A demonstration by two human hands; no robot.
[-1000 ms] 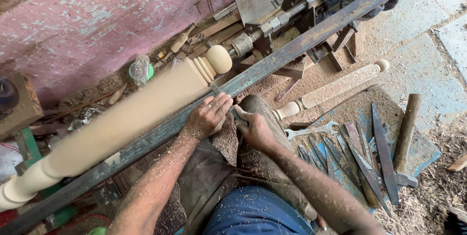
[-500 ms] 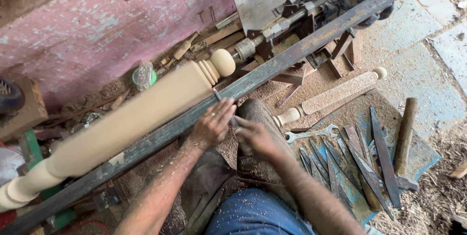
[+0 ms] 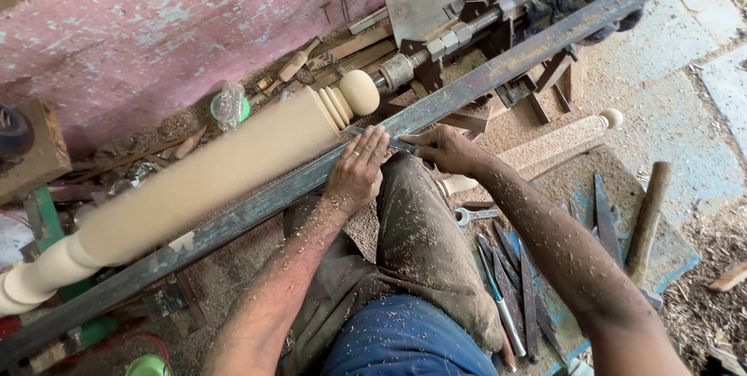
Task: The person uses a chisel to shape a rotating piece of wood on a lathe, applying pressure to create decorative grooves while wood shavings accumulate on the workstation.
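**Hands at the lathe rail**

Sawdust floor below a pink wall. We rest our left hand point(image 3: 356, 175), fingers extended, on the steel rail point(image 3: 498, 72); our right hand point(image 3: 443, 149) grips a thin chisel point(image 3: 389, 141) across its edge, near the turned post point(image 3: 210, 173). Spare tools point(image 3: 521, 282) crowd the near right.

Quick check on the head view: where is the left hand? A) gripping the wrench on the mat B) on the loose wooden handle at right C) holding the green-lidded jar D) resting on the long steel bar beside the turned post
D: the left hand lies flat on the steel bar, fingers reaching toward the pale turned post, with the right hand close beside it on the same bar.
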